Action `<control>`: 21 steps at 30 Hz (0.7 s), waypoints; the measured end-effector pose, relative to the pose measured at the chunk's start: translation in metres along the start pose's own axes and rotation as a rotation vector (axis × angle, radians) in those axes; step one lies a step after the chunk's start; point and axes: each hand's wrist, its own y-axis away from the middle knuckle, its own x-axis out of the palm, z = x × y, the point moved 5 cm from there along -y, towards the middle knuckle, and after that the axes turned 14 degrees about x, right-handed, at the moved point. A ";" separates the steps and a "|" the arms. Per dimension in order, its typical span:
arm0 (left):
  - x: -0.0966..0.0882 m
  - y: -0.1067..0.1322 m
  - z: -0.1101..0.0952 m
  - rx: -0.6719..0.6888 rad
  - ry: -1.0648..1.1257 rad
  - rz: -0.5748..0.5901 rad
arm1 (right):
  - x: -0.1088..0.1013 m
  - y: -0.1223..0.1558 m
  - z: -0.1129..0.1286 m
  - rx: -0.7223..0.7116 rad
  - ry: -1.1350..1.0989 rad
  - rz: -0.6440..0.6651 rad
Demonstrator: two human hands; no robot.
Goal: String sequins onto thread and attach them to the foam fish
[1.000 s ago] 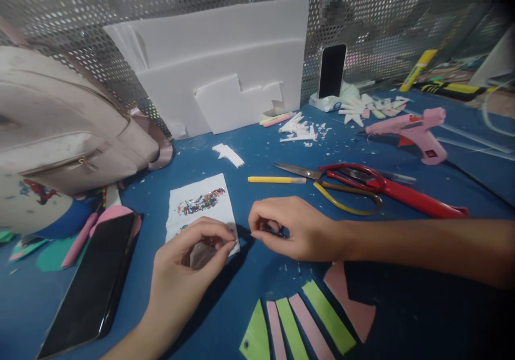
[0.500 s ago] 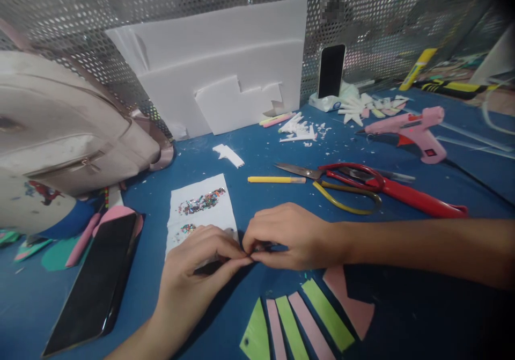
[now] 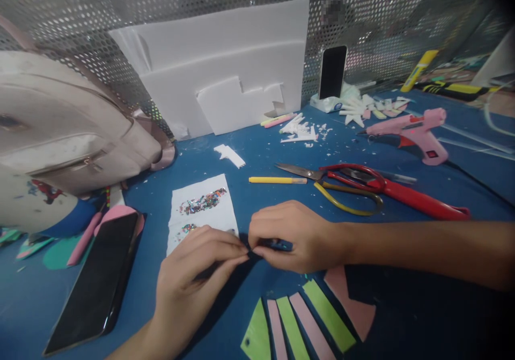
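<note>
My left hand is closed in a pinch, thumb against fingertips, over the lower right part of a white paper sheet. Just to its right, my right hand pinches too, with a narrow gap between the two sets of fingertips. Whatever either pinch holds is too small or hidden to make out. On the sheet lie heaps of multicoloured sequins, partly behind my left hand. Below the hands, green strips and pink strips lie fanned out on the blue table, beside a pink cut piece.
Scissors, a red-handled tool and a yellow pen lie beyond my hands. A pink glue gun rests at the right. To the left are a black phone, a cup and a backpack.
My fingertips, which met half a second ago, are now slightly apart. The right hand has shifted a little right; the left has drawn back slightly left.
</note>
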 end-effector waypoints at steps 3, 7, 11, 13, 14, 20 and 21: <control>-0.001 0.002 -0.003 0.041 0.017 -0.002 | -0.001 0.000 -0.001 0.035 -0.019 -0.028; 0.001 0.002 -0.006 0.084 0.068 0.042 | -0.002 0.000 -0.002 0.060 -0.044 -0.050; 0.001 -0.001 -0.005 0.063 0.034 0.025 | 0.000 -0.001 -0.003 0.039 -0.074 0.019; -0.001 0.000 -0.004 0.048 -0.020 -0.005 | 0.002 -0.001 -0.002 -0.021 -0.082 0.064; -0.002 0.000 -0.003 0.040 -0.037 -0.014 | 0.003 0.000 -0.001 -0.049 -0.085 0.076; -0.003 0.005 0.004 -0.039 -0.007 -0.051 | 0.000 -0.002 -0.003 0.007 -0.180 0.096; -0.004 0.006 0.007 -0.072 0.017 -0.072 | -0.001 -0.002 -0.003 0.028 -0.190 0.092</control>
